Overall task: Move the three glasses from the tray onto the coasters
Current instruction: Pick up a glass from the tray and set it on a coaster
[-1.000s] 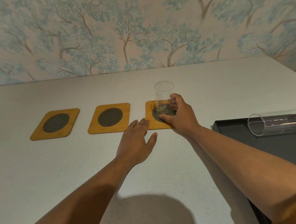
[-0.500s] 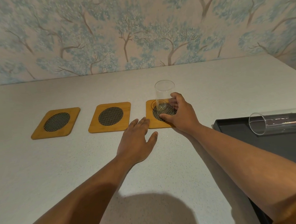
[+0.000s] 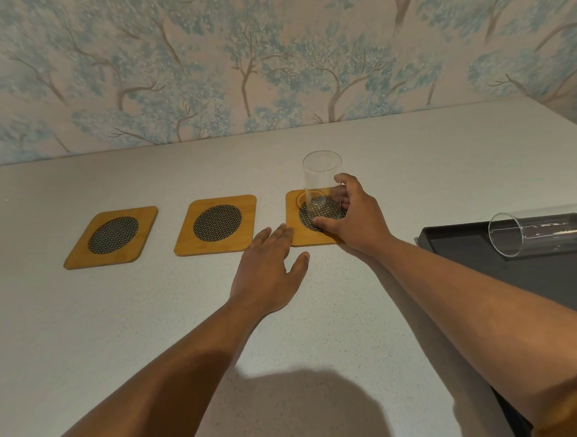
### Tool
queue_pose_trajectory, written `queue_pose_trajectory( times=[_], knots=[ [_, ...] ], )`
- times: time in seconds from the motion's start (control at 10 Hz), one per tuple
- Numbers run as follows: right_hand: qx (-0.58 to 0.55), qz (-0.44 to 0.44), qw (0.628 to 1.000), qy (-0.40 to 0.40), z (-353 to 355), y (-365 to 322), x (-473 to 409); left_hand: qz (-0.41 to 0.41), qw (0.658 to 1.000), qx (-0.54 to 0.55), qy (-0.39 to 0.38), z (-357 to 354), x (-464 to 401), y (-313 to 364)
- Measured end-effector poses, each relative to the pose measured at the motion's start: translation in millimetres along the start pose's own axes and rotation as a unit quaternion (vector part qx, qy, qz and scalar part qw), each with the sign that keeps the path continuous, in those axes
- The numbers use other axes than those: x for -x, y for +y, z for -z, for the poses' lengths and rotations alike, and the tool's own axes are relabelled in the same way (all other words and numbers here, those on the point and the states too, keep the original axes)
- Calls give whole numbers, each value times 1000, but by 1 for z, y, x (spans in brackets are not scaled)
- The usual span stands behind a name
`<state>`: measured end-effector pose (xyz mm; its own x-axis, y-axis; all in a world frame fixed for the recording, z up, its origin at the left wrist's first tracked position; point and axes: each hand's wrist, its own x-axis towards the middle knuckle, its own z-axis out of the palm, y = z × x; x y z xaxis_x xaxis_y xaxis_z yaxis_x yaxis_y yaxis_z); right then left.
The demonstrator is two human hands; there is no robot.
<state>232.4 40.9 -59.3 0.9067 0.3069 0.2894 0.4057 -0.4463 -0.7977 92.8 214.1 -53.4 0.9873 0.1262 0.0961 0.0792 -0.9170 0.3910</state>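
Three wooden coasters with dark woven centres lie in a row: left coaster (image 3: 111, 237), middle coaster (image 3: 216, 224), right coaster (image 3: 298, 233). A clear tall glass (image 3: 322, 179) stands upright on the right coaster, with my right hand (image 3: 354, 221) wrapped around its lower part. My left hand (image 3: 266, 273) rests flat on the counter, fingers apart, its fingertips touching the right coaster's near left edge. A second clear glass (image 3: 542, 233) lies on its side on the black tray (image 3: 455, 243) at the right. No third glass is in view.
The pale speckled counter (image 3: 85, 329) runs back to a wall with blue tree wallpaper (image 3: 238, 60). The tray reaches beyond the right edge of the view. My head's shadow falls on the near counter.
Almost nothing has moved. My right hand keeps its hold on the glass on the right coaster, and my left hand stays flat beside it.
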Motion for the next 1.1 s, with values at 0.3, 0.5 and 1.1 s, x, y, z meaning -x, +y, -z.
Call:
queue_pose_trajectory(
  times=[0.3, 0.5, 1.1],
  knots=[
    [0, 2, 1000, 1, 1, -2, 1, -3, 1000, -5, 0, -1, -1, -1],
    [-2, -1, 1000, -2, 2, -4, 0, -4, 1000, 0, 0, -1, 0, -1],
    [-9, -22, 1000, -6, 5, -10, 3, -13, 1000, -8, 4, -3, -1, -3]
  ],
)
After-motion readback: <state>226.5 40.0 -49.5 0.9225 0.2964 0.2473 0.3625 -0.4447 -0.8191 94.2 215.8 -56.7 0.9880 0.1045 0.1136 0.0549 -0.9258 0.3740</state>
